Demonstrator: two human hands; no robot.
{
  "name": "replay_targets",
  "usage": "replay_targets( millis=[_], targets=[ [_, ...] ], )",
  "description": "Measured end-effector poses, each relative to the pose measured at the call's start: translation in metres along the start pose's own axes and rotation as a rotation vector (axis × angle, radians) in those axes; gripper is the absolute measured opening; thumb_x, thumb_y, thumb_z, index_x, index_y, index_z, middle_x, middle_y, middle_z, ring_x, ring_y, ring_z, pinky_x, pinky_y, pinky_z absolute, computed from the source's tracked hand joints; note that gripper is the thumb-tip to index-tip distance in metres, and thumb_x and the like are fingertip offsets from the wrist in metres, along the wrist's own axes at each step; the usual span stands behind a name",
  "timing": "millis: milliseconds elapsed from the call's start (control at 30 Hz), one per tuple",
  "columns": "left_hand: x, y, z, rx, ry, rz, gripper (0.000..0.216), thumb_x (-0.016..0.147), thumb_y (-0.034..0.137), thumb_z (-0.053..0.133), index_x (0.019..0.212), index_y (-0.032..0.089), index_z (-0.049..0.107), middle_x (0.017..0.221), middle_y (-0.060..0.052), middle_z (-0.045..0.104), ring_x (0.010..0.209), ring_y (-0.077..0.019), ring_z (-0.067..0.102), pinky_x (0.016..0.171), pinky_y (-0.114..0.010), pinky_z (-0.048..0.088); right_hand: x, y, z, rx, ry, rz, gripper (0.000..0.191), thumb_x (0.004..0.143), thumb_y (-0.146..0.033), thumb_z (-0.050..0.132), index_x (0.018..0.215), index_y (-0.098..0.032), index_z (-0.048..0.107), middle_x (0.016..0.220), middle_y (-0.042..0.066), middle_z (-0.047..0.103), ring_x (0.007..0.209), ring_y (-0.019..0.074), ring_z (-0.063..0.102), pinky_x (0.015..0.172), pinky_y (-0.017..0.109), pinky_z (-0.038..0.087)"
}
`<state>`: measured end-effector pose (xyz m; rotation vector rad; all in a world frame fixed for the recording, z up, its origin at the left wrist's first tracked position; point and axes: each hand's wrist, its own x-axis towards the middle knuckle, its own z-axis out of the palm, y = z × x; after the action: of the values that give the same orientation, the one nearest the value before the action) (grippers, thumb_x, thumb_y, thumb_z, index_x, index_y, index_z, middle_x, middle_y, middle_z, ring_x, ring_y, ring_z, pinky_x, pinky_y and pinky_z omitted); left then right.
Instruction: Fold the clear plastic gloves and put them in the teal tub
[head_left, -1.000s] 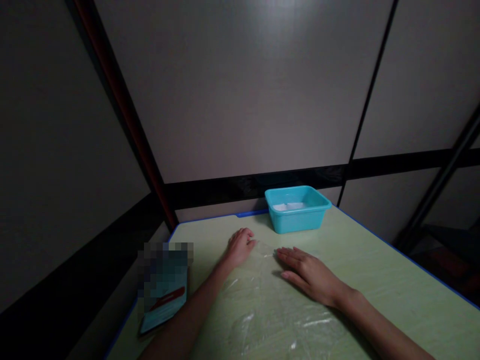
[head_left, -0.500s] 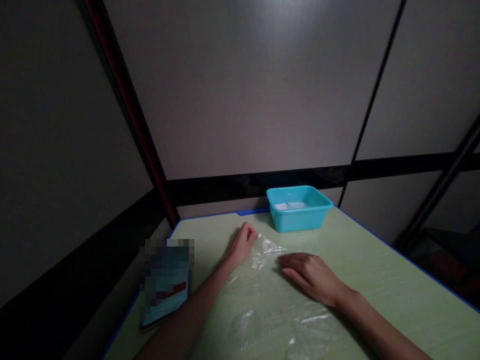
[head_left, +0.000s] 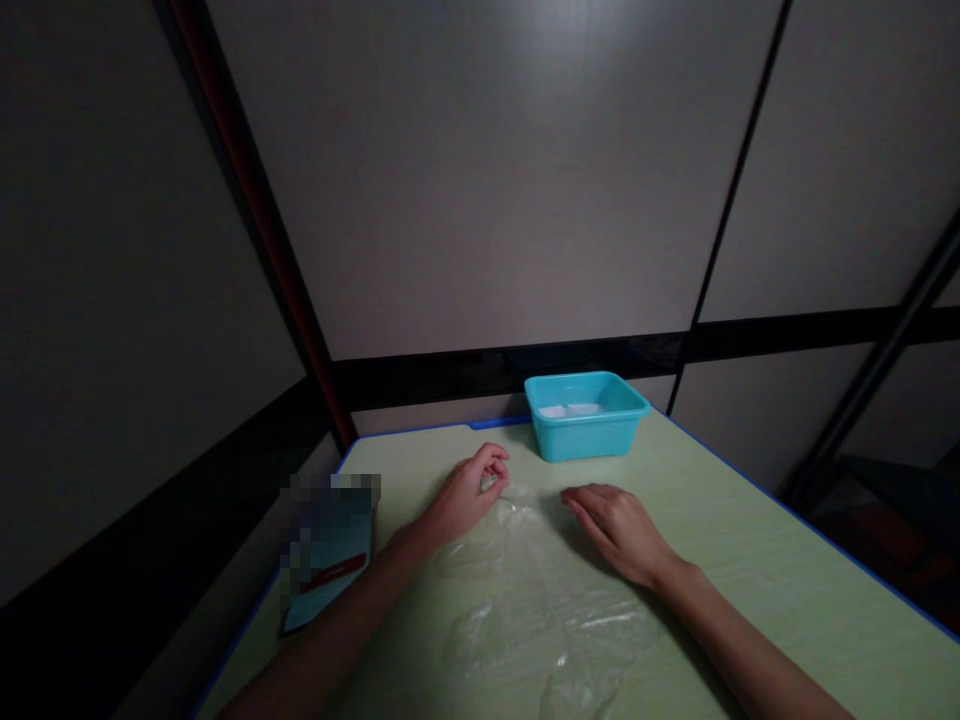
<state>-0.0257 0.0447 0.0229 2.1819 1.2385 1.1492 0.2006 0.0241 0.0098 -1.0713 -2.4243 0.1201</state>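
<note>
A clear, crinkled plastic sheet or bag (head_left: pixel 525 600) lies spread over the pale green tabletop. At its far left edge is my left hand (head_left: pixel 472 488), fingers loosely curled and a gap showing between them and the thumb; nothing can be seen in that gap. My right hand (head_left: pixel 619 530) is by the far right part of the plastic, palm down, with its fingers stretched out and close together. Whether its fingertips touch the plastic or hover just above it, I cannot tell.
A turquoise plastic basin (head_left: pixel 589 435) with something white inside stands at the table's far edge. On the left lies a partly pixelated flat object (head_left: pixel 330 540) with a red mark or item on it. Panelled wall (head_left: pixel 510 200) rises behind the blue-edged table (head_left: pixel 720 520).
My left hand has loosened from a pinch at the plastic's far corner and shifted slightly left. That corner now lies lower. My right hand has moved slightly away from me.
</note>
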Motion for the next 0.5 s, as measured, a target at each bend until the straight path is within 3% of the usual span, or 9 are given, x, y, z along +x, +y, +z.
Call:
replay_targets(
  millis=[300,400,500],
  targets=[
    [-0.036,0.018,-0.002,0.305,-0.285,0.121,0.028,0.068,0.011,0.051,0.094,0.018,0.051,0.078,0.000,0.059,0.074,-0.0139,0.053,0.074,-0.025,0.038,-0.002,0.002,-0.001,0.067,-0.046,-0.009,0.030,0.080,-0.011,0.032,0.106,-0.016,0.046,0.090,0.006,0.060,0.084,0.0174,0.053,0.073,0.027,0.039],
    [-0.038,0.020,-0.001,0.262,-0.309,0.080,0.018,0.069,0.014,0.051,0.087,0.018,0.053,0.073,0.001,0.058,0.070,-0.0132,0.053,0.071,-0.024,0.039,-0.002,0.001,-0.001,0.070,-0.057,-0.009,0.032,0.078,-0.008,0.034,0.106,-0.016,0.046,0.089,0.006,0.059,0.083,0.0176,0.053,0.073,0.027,0.038],
    [-0.036,0.019,0.001,0.219,-0.249,0.048,0.011,0.073,0.015,0.046,0.082,0.018,0.053,0.075,0.000,0.057,0.073,-0.0132,0.053,0.071,-0.024,0.040,-0.001,0.001,0.000,0.090,-0.048,-0.004,0.031,0.078,-0.008,0.033,0.105,-0.016,0.046,0.092,0.007,0.058,0.085,0.0175,0.052,0.075,0.028,0.038]
  ],
)
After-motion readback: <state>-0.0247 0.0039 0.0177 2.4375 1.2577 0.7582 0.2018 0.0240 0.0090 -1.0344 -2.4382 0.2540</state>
